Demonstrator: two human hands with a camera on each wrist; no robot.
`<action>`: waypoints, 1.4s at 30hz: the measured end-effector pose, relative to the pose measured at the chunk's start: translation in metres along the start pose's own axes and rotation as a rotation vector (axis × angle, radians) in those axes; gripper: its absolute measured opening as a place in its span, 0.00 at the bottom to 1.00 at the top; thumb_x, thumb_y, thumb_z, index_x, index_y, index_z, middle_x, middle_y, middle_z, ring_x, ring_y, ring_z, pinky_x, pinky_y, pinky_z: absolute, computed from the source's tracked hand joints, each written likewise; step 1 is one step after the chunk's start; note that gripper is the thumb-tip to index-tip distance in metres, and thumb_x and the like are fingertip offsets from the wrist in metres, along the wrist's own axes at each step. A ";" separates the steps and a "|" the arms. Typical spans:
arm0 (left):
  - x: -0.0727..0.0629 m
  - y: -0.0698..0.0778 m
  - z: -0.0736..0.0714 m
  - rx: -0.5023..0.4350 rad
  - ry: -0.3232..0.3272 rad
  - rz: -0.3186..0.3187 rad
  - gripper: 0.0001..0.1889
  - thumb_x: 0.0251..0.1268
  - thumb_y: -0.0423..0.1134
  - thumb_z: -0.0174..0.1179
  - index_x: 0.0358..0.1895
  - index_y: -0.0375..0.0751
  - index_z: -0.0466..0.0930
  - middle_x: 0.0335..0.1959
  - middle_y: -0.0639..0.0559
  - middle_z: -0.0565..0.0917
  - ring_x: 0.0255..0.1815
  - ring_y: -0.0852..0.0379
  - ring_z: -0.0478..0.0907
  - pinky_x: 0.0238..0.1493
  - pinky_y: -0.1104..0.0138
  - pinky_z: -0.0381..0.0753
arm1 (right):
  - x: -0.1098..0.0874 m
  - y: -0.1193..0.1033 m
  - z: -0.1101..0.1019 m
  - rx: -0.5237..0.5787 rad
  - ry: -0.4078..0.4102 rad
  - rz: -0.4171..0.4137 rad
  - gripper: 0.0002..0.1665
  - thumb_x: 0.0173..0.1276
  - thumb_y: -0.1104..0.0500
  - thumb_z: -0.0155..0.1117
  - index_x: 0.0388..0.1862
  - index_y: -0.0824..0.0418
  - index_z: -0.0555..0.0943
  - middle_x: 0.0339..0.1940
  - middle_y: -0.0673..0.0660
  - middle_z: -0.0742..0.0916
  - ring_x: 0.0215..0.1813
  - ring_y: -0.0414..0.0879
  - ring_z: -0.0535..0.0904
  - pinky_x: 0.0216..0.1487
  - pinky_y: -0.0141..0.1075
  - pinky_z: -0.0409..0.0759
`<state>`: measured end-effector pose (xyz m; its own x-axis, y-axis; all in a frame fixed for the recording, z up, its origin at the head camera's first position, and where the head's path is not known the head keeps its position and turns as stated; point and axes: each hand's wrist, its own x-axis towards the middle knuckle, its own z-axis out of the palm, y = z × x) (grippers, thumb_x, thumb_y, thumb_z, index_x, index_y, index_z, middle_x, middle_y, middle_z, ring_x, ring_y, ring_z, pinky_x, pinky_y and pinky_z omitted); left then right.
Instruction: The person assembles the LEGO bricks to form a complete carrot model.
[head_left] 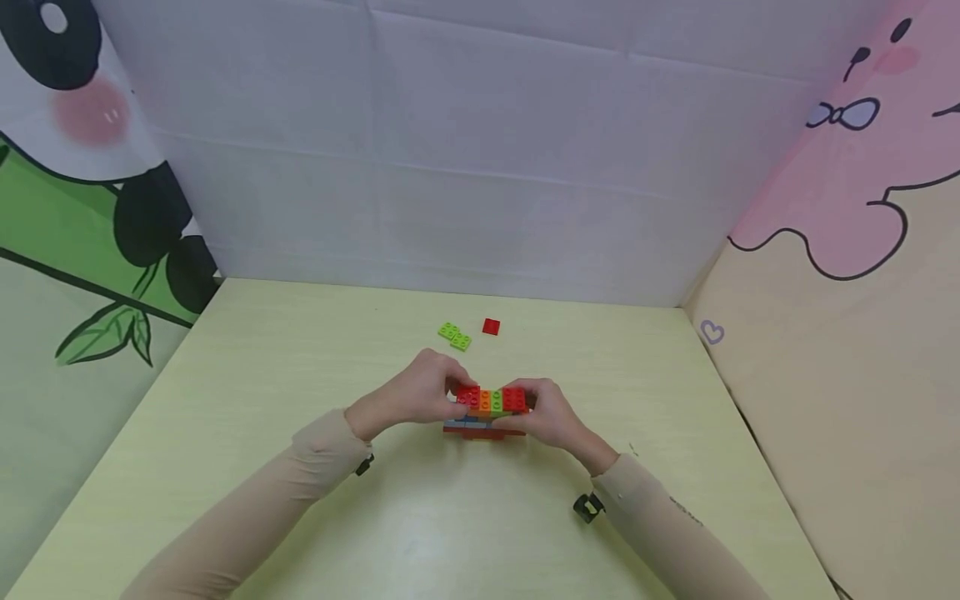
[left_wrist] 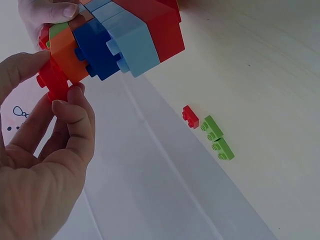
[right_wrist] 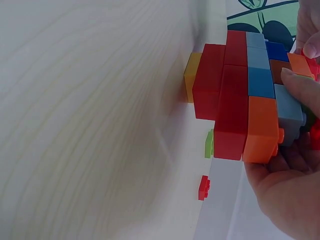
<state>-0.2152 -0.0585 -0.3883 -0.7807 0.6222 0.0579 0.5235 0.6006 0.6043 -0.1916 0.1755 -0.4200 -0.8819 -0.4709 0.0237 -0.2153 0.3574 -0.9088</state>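
Note:
Near the middle of the table, a stepped build of toy building bricks (head_left: 491,402) is between my hands. Its layers run from yellow and red at the bottom through light blue, orange and dark blue to red, orange and green on top. My left hand (head_left: 420,392) pinches a red brick (left_wrist: 56,80) between thumb and fingers at the build's upper left end. In the left wrist view it sits against an orange brick. My right hand (head_left: 553,414) grips the build's right end, its thumb across the near side. Fingers hide parts of the upper layers.
Beyond the build, two lime-green bricks (head_left: 453,336) lie touching or nearly so, with a loose red brick (head_left: 491,327) to their right. A pale wooden table (head_left: 435,533) meets a white cloth wall (head_left: 450,208) behind. Printed panels stand at both sides.

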 end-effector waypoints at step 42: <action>0.004 0.013 0.001 0.196 -0.128 0.037 0.09 0.56 0.39 0.66 0.40 0.40 0.86 0.22 0.58 0.72 0.25 0.59 0.67 0.24 0.70 0.67 | 0.010 0.030 0.004 0.002 0.013 0.013 0.19 0.54 0.59 0.76 0.46 0.57 0.83 0.40 0.49 0.85 0.41 0.46 0.80 0.41 0.37 0.79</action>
<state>-0.2115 -0.0475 -0.3808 -0.7167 0.6967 -0.0312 0.6171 0.6544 0.4369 -0.2048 0.1781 -0.4485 -0.8900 -0.4555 0.0172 -0.2027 0.3617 -0.9100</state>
